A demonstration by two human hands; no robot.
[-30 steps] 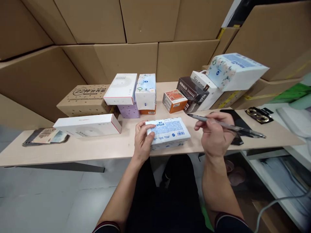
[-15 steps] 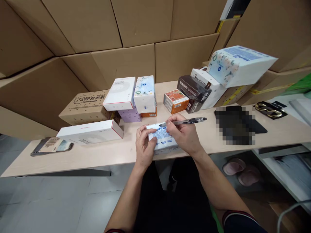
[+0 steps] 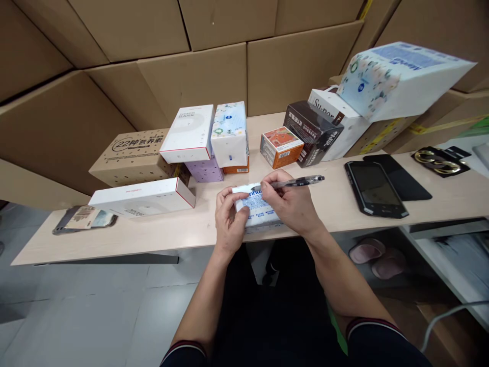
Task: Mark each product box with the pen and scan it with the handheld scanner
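Observation:
A small white and blue tissue pack [image 3: 256, 205] lies near the front edge of the light wooden table [image 3: 153, 232]. My left hand [image 3: 228, 220] grips its left end, fingers curled round it. My right hand [image 3: 292, 204] rests over the pack's right part and pinches a grey pen [image 3: 294, 182], whose tip touches the top of the pack near the printed name.
Behind the pack stand several boxes: a long white box [image 3: 143, 196], a brown carton [image 3: 133, 155], a white power bank box [image 3: 185, 133], an orange box [image 3: 281, 146] and a dark box [image 3: 315, 131]. A phone [image 3: 374, 188] lies to the right. Cardboard cartons wall the back.
My right hand has swung the pen in from the right and set its tip on the pack, over which the hand now rests. The left hand keeps its hold.

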